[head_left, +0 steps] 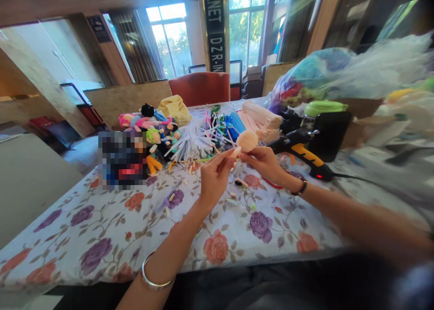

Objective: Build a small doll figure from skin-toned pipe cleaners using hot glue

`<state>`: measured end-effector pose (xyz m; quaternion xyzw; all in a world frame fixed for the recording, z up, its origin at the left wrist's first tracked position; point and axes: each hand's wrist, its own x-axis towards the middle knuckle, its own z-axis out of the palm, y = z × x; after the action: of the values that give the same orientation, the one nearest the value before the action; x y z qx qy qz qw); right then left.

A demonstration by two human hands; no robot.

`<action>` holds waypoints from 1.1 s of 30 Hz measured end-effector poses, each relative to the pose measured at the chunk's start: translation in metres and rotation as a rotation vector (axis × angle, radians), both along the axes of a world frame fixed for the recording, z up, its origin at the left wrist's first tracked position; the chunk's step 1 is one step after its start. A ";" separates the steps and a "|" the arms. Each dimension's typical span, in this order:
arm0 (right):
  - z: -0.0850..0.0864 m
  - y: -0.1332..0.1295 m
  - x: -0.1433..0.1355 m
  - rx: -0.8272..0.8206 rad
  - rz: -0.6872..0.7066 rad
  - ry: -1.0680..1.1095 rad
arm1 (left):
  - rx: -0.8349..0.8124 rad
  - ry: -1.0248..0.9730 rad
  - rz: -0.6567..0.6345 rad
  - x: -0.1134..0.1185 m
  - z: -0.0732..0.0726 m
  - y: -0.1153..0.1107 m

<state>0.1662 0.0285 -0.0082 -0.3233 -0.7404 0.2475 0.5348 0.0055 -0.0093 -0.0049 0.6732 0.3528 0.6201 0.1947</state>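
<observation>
A round, pale peach fuzzy piece (247,141) is held up between my two hands above the table's middle. My left hand (217,172) pinches a small pale part at its lower left. Fingers of my right hand (266,164) are closed on the underside of the round piece. Just behind hang or lie white pipe cleaners (195,142) in a spread bundle, with blue ones (235,123) beside them. To the right rests a black and yellow glue gun (305,156) with a red light on its handle.
Flowered tablecloth (142,237) with small scraps scattered on it. Colourful dolls (149,122) and a yellow cloth (174,110) are at back left. A green-lidded jar (313,113), a black upright panel (330,135) and plastic bags (369,70) stand at right. A red chair (203,88) is beyond.
</observation>
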 end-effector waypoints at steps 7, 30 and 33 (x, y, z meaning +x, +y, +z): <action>0.006 -0.009 -0.003 -0.066 0.073 0.075 | -0.195 -0.187 -0.125 0.002 0.000 0.002; 0.014 -0.013 -0.014 -0.196 0.128 0.357 | -0.462 -0.583 -0.512 0.006 0.006 0.002; 0.016 -0.014 -0.015 -0.207 0.115 0.390 | -0.472 -0.588 -0.541 0.006 0.006 0.001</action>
<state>0.1516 0.0143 0.0079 -0.2797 -0.6108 0.4103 0.6167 0.0113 -0.0078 0.0013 0.4738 0.2258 0.6146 0.5890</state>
